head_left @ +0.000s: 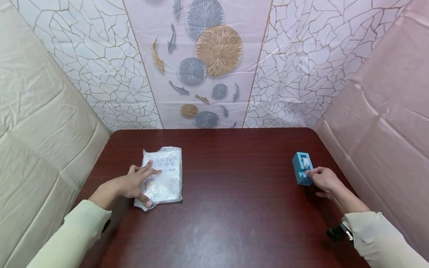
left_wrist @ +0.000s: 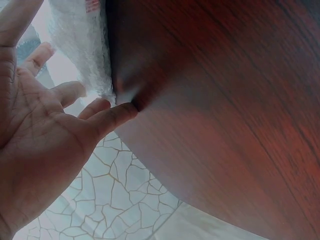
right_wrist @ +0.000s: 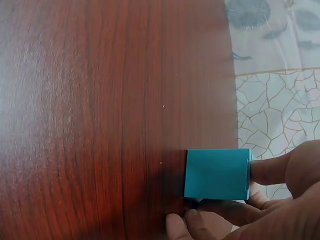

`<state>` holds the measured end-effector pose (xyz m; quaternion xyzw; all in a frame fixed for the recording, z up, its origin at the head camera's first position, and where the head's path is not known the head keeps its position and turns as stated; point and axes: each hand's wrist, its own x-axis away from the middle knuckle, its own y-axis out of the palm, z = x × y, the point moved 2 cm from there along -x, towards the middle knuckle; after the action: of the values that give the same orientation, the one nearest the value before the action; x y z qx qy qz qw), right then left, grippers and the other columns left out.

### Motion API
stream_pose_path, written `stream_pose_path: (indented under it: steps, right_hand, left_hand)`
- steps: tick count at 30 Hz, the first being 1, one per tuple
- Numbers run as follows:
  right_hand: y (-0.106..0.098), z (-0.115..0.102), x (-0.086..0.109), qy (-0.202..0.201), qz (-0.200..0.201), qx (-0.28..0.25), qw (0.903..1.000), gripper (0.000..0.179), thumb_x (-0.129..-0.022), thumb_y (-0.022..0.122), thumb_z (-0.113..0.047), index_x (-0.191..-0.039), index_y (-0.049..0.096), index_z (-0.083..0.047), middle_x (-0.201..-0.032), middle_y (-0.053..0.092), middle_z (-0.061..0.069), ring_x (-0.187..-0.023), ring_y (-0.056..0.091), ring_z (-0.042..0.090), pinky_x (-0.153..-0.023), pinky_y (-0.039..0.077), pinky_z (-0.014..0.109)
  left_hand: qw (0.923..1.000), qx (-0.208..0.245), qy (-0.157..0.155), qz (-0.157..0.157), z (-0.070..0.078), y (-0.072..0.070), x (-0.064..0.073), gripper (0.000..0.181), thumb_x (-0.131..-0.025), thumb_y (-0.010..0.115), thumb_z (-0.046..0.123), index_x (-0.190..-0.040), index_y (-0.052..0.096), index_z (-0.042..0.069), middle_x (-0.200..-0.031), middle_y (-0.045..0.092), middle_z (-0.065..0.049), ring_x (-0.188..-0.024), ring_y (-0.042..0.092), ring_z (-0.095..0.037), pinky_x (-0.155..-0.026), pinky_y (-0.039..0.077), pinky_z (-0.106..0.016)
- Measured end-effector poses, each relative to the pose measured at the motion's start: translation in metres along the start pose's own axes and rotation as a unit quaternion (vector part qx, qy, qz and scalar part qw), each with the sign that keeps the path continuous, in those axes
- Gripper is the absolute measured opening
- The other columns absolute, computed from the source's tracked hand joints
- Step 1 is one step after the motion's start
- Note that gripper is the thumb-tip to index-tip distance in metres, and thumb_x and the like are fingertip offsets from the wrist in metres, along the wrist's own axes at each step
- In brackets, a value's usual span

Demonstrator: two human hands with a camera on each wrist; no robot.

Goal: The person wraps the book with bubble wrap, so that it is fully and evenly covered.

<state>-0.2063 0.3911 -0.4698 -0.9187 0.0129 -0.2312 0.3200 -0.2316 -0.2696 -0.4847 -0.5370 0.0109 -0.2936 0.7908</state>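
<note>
On the left part of the table lies a flat package in bubble wrap (head_left: 167, 176), also visible as a wrapped edge (left_wrist: 82, 42) in the left wrist view. My left hand (head_left: 135, 183) is spread over its left side, fingers apart and not curled round it; whether every fingertip touches is unclear. At the right, my right hand (head_left: 324, 180) grips the near end of a blue tape dispenser (head_left: 299, 167) that carries a roll of clear tape (head_left: 305, 163). In the right wrist view the thumb lies on one side of the dispenser (right_wrist: 217, 174) and fingers lie along another.
A dark red-brown wooden table (head_left: 231, 178) with rounded far corners spans the front. Patterned cloth (head_left: 214, 74) hangs behind it. Beige padded walls (head_left: 40, 111) slope down along both sides, close to the right forearm.
</note>
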Motion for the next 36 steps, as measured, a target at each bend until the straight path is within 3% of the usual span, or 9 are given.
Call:
stream_pose_path:
  steps: [3, 10, 14, 17, 21, 26, 31, 36]
  right_hand:
    - [0.0, 0.003, 0.001, 0.001, 0.006, -0.011, 0.9999, 0.049, -0.117, 0.047, -0.036, -0.135, 0.052, 0.009, -0.128, 0.054, 0.027, -0.121, 0.054, 0.038, -0.087, 0.067, 0.05]
    - [0.003, 0.006, 0.004, -0.014, 0.012, 0.002, 0.9998, 0.048, -0.118, 0.048, -0.042, -0.129, 0.052, 0.004, -0.112, 0.058, 0.019, -0.105, 0.06, 0.029, -0.078, 0.065, 0.04]
    - [0.004, 0.005, 0.004, -0.028, 0.0, 0.032, 0.9991, 0.05, -0.119, 0.042, -0.044, -0.132, 0.047, 0.005, -0.124, 0.054, 0.027, -0.11, 0.058, 0.032, -0.078, 0.063, 0.041]
    - [0.005, 0.005, 0.004, -0.029, 0.012, 0.028, 0.9991, 0.054, -0.118, 0.045, -0.044, -0.135, 0.049, 0.008, -0.128, 0.053, 0.029, -0.105, 0.06, 0.031, -0.077, 0.063, 0.039]
    - [0.006, 0.009, 0.003, -0.007, 0.049, -0.006, 0.9988, 0.054, -0.115, 0.056, -0.04, -0.137, 0.057, 0.009, -0.111, 0.058, 0.019, -0.085, 0.059, 0.022, -0.069, 0.058, 0.033]
    - [0.004, 0.007, 0.001, -0.004, 0.07, -0.023, 0.9973, 0.046, -0.112, 0.064, -0.033, -0.129, 0.061, 0.011, -0.094, 0.061, 0.01, -0.077, 0.06, 0.018, -0.065, 0.058, 0.032]
    - [0.005, 0.003, -0.001, -0.019, 0.052, -0.051, 0.9971, 0.036, -0.113, 0.061, -0.023, -0.121, 0.056, 0.012, -0.1, 0.066, 0.018, -0.077, 0.074, 0.012, -0.069, 0.067, 0.035]
    - [0.008, -0.003, 0.0, -0.016, 0.035, -0.081, 0.996, 0.033, -0.115, 0.055, -0.016, -0.123, 0.05, 0.016, -0.115, 0.055, 0.033, -0.075, 0.078, 0.014, -0.076, 0.069, 0.037]
  left_hand:
    - [1.0, 0.001, -0.001, -0.001, 0.0, 0.001, 0.0, 0.12, -0.065, 0.105, 0.041, -0.167, 0.046, 0.02, -0.182, 0.004, -0.034, -0.134, 0.031, -0.05, -0.112, 0.044, -0.069]
    - [1.0, -0.001, 0.004, -0.001, 0.0, 0.0, 0.0, 0.12, -0.065, 0.105, 0.041, -0.167, 0.045, 0.02, -0.181, 0.004, -0.035, -0.136, 0.03, -0.052, -0.111, 0.043, -0.07]
    - [1.0, 0.001, 0.005, -0.001, -0.001, 0.002, 0.0, 0.121, -0.065, 0.105, 0.042, -0.167, 0.046, 0.019, -0.181, 0.004, -0.035, -0.137, 0.03, -0.053, -0.111, 0.043, -0.07]
    - [1.0, -0.001, 0.003, 0.001, 0.0, 0.002, 0.001, 0.12, -0.065, 0.105, 0.042, -0.167, 0.046, 0.019, -0.181, 0.004, -0.035, -0.136, 0.031, -0.053, -0.11, 0.043, -0.069]
    - [1.0, -0.004, 0.004, 0.001, 0.001, 0.001, 0.001, 0.12, -0.065, 0.106, 0.041, -0.167, 0.046, 0.019, -0.181, 0.005, -0.035, -0.136, 0.031, -0.053, -0.11, 0.044, -0.068]
    - [1.0, -0.003, 0.006, 0.0, 0.001, 0.0, 0.001, 0.12, -0.066, 0.105, 0.041, -0.167, 0.045, 0.019, -0.181, 0.004, -0.035, -0.137, 0.03, -0.054, -0.111, 0.043, -0.07]
    - [0.9999, -0.001, 0.012, 0.006, -0.001, 0.001, 0.0, 0.12, -0.065, 0.105, 0.042, -0.167, 0.046, 0.02, -0.181, 0.005, -0.036, -0.135, 0.031, -0.054, -0.11, 0.043, -0.07]
    - [0.9999, 0.01, 0.012, 0.004, -0.003, 0.001, 0.002, 0.12, -0.065, 0.105, 0.043, -0.167, 0.045, 0.021, -0.181, 0.004, -0.035, -0.134, 0.03, -0.053, -0.11, 0.042, -0.07]
